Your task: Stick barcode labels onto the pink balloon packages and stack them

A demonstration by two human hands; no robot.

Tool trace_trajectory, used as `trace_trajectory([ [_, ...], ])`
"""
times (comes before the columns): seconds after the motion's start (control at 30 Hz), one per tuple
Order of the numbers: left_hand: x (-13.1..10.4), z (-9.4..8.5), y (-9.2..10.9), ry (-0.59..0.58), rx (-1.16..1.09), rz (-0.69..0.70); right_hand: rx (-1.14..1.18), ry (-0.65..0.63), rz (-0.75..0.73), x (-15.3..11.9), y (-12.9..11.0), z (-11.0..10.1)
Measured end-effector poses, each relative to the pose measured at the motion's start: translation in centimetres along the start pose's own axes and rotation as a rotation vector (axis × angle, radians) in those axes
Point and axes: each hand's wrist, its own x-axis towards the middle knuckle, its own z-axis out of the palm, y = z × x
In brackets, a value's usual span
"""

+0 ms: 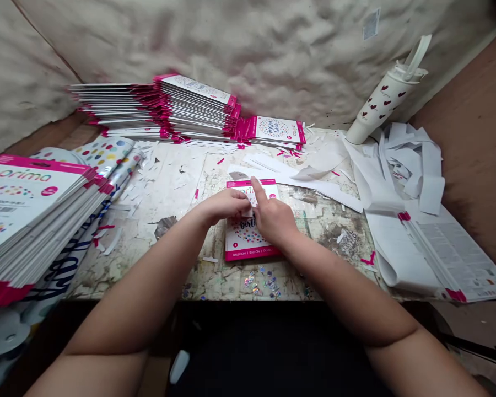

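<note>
While both hands work over it, the balloon packet [248, 245] lies face up on the worn table [173, 184], pink band toward the person. Left hand [230, 204], over the packet's upper left: thumb and fingers drawn nearly together at a small pale slip [247, 212]; cannot tell whether it is pinched. Right hand [273, 216], over the packet's right side: index finger extended, remaining fingers curled; cannot tell what, if anything, they hold. Relative to the packet: stacked packets [200, 113] behind and leftward, another packet pile [28, 220] well left, paper strips [372, 182] rightward, white tumbler [380, 105] behind-right, shiny confetti [268, 283] just in front.
</note>
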Motion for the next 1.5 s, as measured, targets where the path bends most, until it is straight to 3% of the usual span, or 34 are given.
trace_trajectory([
  [0.13, 0.2, -0.1, -1.1, 0.021, -0.022, 0.015, 0.125, -0.058, -0.066, -1.7, 0.4, 0.9],
  [0.33, 1.0, 0.6, -1.4, 0.077, 0.074, -0.007, 0.258, -0.180, -0.122, -2.4, 1.3, -0.3],
  [0.5, 1.2, 0.9, -1.5, 0.080, 0.068, -0.038, 0.273, -0.066, -0.157, -3.3, 4.1, -0.6],
  [0.77, 1.1, 1.0, -1.0, 0.091, 0.076, -0.027, 0.275, -0.115, -0.287, -3.6, 5.1, 1.1],
  [1.1, 2.4, 1.4, -0.6, 0.065, 0.370, -0.040, 0.233, -0.094, -0.291, -3.7, 5.1, 1.4],
  [1.33, 1.6, 2.3, 0.2, 0.094, 0.772, 0.169, 0.310, -0.149, -0.269, -3.2, 5.6, 0.3],
  [1.5, 1.3, 2.8, 0.3, 0.113, 0.814, 0.153, 0.370, -0.001, -0.198, -3.3, 5.3, -1.0],
])
